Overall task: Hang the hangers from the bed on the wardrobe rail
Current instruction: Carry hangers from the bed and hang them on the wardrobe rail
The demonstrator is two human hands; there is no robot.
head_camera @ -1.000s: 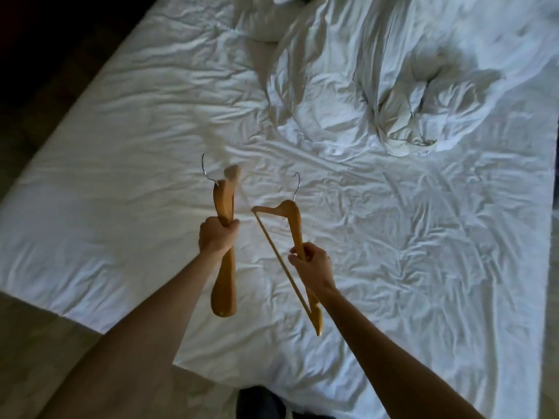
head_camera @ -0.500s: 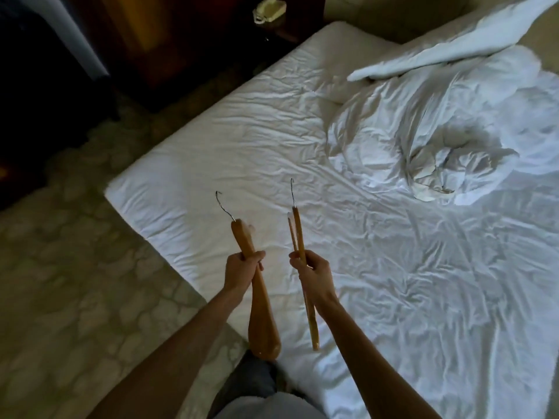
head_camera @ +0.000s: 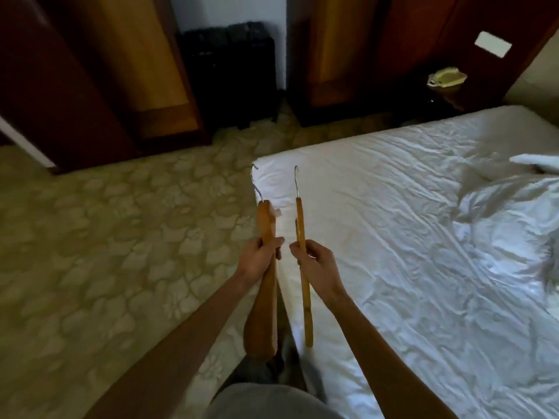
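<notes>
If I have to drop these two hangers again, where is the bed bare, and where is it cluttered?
The bed is bare sheet from its near corner beside the right hand out toward the far edge by the telephone. The right side is crowded by the bunched duvet. The left hand holds its hanger over the bed's edge; the carpet beside it is open.

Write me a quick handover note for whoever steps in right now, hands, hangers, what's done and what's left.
Left hand: grips the broad wooden hanger around its middle, hook pointing up and away.
Right hand: grips the thin wooden hanger the same way, hook up.
Both hangers are off the bed and held side by side over its corner, not touching each other.
Done: two hangers collected. No other hanger shows on the visible part of the bed.
Left: carry both to the wardrobe and hook them on the rail. The rail is not in view; dark wooden furniture stands ahead across the patterned floor.
</notes>
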